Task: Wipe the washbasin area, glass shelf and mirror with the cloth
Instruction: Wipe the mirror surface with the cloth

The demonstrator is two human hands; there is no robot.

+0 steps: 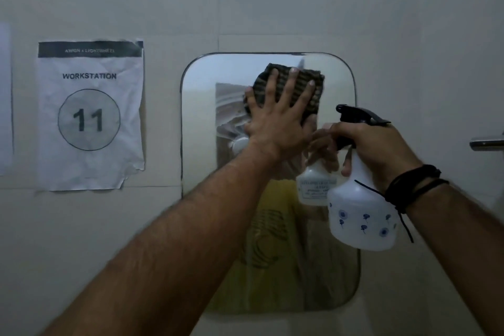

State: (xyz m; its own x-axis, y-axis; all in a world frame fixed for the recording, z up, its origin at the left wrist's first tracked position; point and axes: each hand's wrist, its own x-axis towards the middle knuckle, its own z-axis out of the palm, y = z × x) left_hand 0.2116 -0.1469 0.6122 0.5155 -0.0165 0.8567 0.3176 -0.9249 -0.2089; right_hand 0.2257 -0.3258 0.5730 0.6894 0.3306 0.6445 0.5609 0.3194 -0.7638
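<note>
Left hand (275,114), fingers spread, presses the cloth (305,84) flat high on the mirror (207,95). Right hand (379,150), just right of it, grips a spray bottle (360,215). Mirror wiping looks underway; basin and shelf are out of view.

This looks like a washroom set up as a numbered work site. A rounded-corner wall mirror (268,185) hangs on pale tiled wall (272,3). Left of the cloth-pressing hand, a creased white paper sign (91,114) reads "WORKSTATION 11". Far right, a chrome fitting (486,142), possibly a rail.

dim grey tiled wall (272,3), crumpled paper sign (91,114) (workstation 11), metal fixture (488,142) at right
</note>
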